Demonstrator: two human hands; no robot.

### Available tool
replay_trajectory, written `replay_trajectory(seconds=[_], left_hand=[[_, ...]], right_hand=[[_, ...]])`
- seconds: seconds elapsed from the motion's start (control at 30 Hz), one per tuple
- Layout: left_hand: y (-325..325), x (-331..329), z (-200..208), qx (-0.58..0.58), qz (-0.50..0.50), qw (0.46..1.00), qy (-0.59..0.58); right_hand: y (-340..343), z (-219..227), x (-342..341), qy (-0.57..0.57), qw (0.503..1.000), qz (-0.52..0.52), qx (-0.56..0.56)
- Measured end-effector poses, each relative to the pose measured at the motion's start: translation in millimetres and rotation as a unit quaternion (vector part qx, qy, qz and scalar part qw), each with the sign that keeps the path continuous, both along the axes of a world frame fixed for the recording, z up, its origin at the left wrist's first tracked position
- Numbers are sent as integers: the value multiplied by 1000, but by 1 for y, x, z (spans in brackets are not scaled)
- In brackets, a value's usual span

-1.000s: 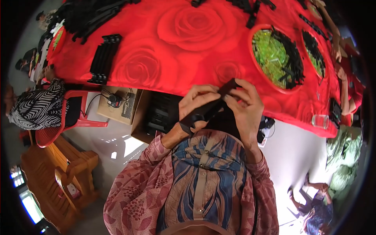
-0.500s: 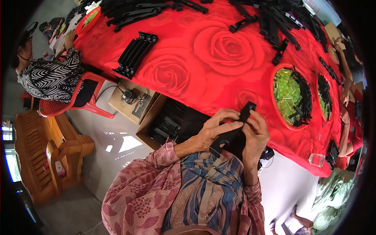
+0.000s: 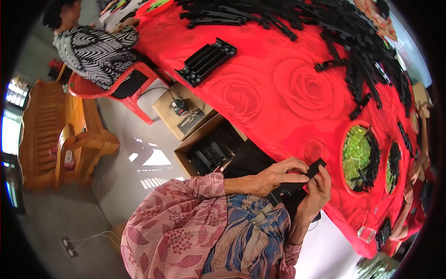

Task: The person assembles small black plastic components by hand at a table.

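Both my hands hold one long black plastic part [image 3: 297, 182] just above my lap, at the near edge of the table. My left hand [image 3: 274, 176] grips it from above with the fingers curled over it. My right hand [image 3: 316, 195] closes on it from below and the right. The part's far end sticks out past my fingers toward the red rose-patterned tablecloth [image 3: 278, 93]. A round tray of small green pieces [image 3: 357, 158] lies on the cloth just beyond my hands.
A stack of black strips [image 3: 206, 60] and a big heap of black parts [image 3: 353, 42] lie on the table. An open cardboard box of black parts [image 3: 211, 151] sits on the floor. A person in a striped top [image 3: 93, 51] sits on a red chair. A wooden bench [image 3: 55, 125] stands left.
The view has swung, so the table now slants up to the right. My hands have kept hold of the black part and stayed at my lap.
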State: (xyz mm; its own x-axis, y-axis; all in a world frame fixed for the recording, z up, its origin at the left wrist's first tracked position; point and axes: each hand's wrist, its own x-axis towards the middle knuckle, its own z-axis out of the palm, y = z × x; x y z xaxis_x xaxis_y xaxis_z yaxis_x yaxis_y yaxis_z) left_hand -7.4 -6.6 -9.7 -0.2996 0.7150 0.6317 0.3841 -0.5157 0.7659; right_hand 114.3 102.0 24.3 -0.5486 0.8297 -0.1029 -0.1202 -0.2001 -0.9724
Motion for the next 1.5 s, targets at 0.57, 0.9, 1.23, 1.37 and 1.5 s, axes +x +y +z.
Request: replay_trajectory(seconds=[0.57, 0.9, 1.23, 1.37, 1.5], left_hand=[[3, 5, -1, 11, 26, 999, 17], [1, -7, -1, -32, -27, 999, 34], [19, -6, 9, -83, 100, 992, -8], [19, -28, 6, -136, 1, 920, -367], [17, -54, -10, -113, -152, 819, -541]], right_hand=[[0, 7, 3, -49, 999, 9, 15], [9, 1, 3, -5, 999, 30, -31], [11, 1, 0, 3, 999, -9, 32], [15, 20, 13, -3, 999, -25, 47], [15, 21, 15, 0, 995, -19, 95]])
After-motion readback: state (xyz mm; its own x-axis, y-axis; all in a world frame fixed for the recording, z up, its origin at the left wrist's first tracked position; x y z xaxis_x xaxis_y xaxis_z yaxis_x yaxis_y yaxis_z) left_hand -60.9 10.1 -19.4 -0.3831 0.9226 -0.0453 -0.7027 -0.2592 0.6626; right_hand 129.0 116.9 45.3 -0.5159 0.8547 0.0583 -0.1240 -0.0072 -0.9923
